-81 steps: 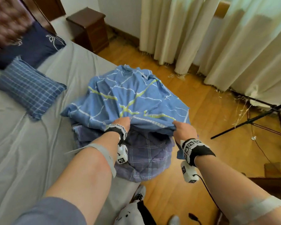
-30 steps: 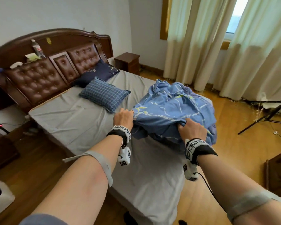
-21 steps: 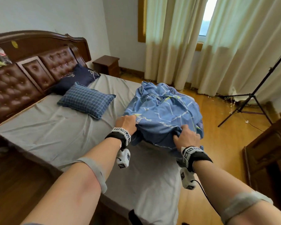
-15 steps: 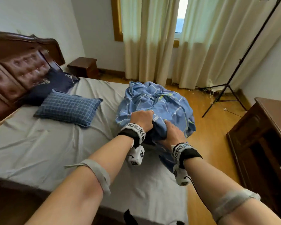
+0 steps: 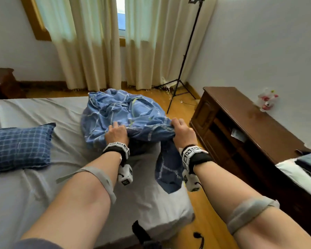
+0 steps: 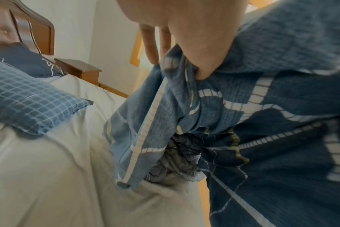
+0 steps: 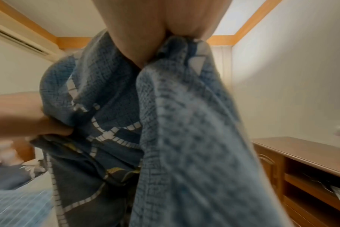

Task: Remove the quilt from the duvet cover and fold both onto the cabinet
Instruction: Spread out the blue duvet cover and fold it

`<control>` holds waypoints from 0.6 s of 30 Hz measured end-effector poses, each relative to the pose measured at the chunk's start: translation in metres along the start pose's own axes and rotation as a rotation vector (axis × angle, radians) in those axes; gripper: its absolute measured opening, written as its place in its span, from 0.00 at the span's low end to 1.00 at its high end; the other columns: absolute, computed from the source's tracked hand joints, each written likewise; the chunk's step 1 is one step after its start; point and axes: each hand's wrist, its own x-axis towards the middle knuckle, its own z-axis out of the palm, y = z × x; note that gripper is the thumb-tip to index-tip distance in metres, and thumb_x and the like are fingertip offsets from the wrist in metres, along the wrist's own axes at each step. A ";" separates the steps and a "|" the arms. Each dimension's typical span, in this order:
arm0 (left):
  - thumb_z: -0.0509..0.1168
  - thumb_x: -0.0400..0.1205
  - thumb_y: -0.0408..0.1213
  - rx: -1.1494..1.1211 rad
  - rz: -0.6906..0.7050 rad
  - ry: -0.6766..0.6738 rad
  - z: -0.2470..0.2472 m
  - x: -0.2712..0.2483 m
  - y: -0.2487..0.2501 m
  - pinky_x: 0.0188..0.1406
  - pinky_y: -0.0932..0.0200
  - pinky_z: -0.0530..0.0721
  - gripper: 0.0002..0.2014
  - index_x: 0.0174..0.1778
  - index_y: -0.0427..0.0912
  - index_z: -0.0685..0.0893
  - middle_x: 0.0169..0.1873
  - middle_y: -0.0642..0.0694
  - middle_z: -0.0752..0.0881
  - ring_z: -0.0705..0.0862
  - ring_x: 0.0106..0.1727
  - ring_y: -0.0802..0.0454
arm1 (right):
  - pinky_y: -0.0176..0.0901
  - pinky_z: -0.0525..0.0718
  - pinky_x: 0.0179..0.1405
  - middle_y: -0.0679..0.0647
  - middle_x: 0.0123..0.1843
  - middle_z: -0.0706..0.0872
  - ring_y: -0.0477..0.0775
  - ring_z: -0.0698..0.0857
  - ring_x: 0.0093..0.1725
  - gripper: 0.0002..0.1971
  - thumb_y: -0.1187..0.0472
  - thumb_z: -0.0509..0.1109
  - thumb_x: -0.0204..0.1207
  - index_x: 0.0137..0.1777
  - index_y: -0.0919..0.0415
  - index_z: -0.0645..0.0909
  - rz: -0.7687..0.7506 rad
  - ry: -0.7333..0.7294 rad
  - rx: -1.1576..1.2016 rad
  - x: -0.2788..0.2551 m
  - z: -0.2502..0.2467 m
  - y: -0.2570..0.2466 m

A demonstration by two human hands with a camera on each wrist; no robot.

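Note:
The blue duvet cover [image 5: 126, 112], with white and yellow lines, lies bunched on the bed's right corner. My left hand [image 5: 116, 133] grips its near edge, the thumb pressed into the cloth in the left wrist view [image 6: 202, 67]. To the right, my right hand [image 5: 182, 131] holds a bunched fold of the cover [image 7: 184, 138], and a flap hangs below that wrist. Inside the cover's opening, the grey-purple plaid quilt [image 6: 175, 159] shows. The dark wooden cabinet [image 5: 241, 112] stands to the right of the bed, across a narrow strip of floor.
A blue plaid pillow [image 5: 16, 146] lies on the grey sheet [image 5: 43, 194] at the left. A black tripod [image 5: 183, 69] stands by the curtains. On the cabinet top sit a small toy [image 5: 267, 99] and folded cloth [image 5: 303, 168] at its near end.
My view has swung right from the headboard to the cabinet. The bundle has come with my hands towards the bed's foot corner. My hands drew together, then spread apart along the cover's edge.

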 end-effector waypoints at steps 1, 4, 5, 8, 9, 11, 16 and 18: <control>0.52 0.86 0.29 -0.003 0.004 -0.017 0.000 0.003 -0.002 0.56 0.44 0.81 0.18 0.65 0.40 0.83 0.63 0.40 0.81 0.80 0.66 0.39 | 0.48 0.74 0.31 0.59 0.52 0.81 0.69 0.85 0.36 0.10 0.68 0.66 0.78 0.58 0.59 0.78 0.022 0.010 -0.014 -0.006 -0.006 0.001; 0.51 0.85 0.26 -0.010 0.010 -0.077 0.005 0.007 -0.009 0.56 0.44 0.82 0.17 0.64 0.38 0.82 0.61 0.38 0.84 0.84 0.63 0.38 | 0.47 0.72 0.30 0.57 0.50 0.82 0.68 0.86 0.35 0.09 0.65 0.65 0.78 0.57 0.57 0.77 0.063 0.026 -0.110 -0.025 -0.015 -0.004; 0.52 0.85 0.26 -0.021 0.013 -0.101 0.009 0.006 -0.011 0.57 0.43 0.82 0.16 0.63 0.38 0.82 0.61 0.37 0.84 0.84 0.63 0.37 | 0.46 0.71 0.30 0.56 0.50 0.82 0.68 0.86 0.36 0.09 0.65 0.64 0.79 0.58 0.57 0.77 0.087 0.023 -0.147 -0.033 -0.015 -0.005; 0.54 0.84 0.28 -0.099 0.083 -0.142 0.017 -0.001 -0.013 0.57 0.44 0.82 0.14 0.60 0.39 0.82 0.59 0.35 0.86 0.85 0.61 0.34 | 0.45 0.71 0.32 0.54 0.50 0.84 0.66 0.88 0.40 0.08 0.62 0.61 0.80 0.58 0.55 0.75 0.225 -0.024 -0.225 -0.053 -0.012 -0.005; 0.55 0.84 0.30 -0.119 0.131 -0.140 0.014 -0.003 -0.013 0.56 0.44 0.82 0.14 0.59 0.41 0.83 0.58 0.34 0.87 0.85 0.60 0.34 | 0.46 0.72 0.33 0.54 0.50 0.84 0.65 0.88 0.43 0.08 0.62 0.60 0.80 0.57 0.54 0.75 0.297 -0.047 -0.243 -0.057 -0.009 -0.004; 0.55 0.85 0.34 -0.127 0.243 -0.128 0.002 -0.009 -0.015 0.54 0.45 0.82 0.13 0.57 0.43 0.84 0.55 0.34 0.88 0.86 0.57 0.33 | 0.48 0.77 0.40 0.54 0.52 0.86 0.63 0.88 0.50 0.09 0.63 0.60 0.80 0.57 0.54 0.75 0.444 -0.089 -0.289 -0.062 0.000 -0.002; 0.59 0.83 0.44 0.017 0.479 -0.067 -0.043 -0.035 -0.044 0.48 0.47 0.82 0.12 0.59 0.47 0.78 0.48 0.38 0.89 0.88 0.50 0.35 | 0.49 0.75 0.43 0.61 0.55 0.88 0.66 0.86 0.57 0.10 0.66 0.58 0.82 0.60 0.59 0.73 0.669 -0.162 -0.150 -0.075 0.022 -0.014; 0.64 0.79 0.51 0.074 0.508 -0.030 -0.054 -0.050 -0.069 0.44 0.50 0.83 0.17 0.61 0.50 0.76 0.45 0.43 0.90 0.89 0.47 0.39 | 0.53 0.79 0.48 0.67 0.57 0.87 0.69 0.86 0.58 0.15 0.67 0.57 0.82 0.68 0.64 0.68 0.701 -0.161 -0.006 -0.077 0.034 -0.032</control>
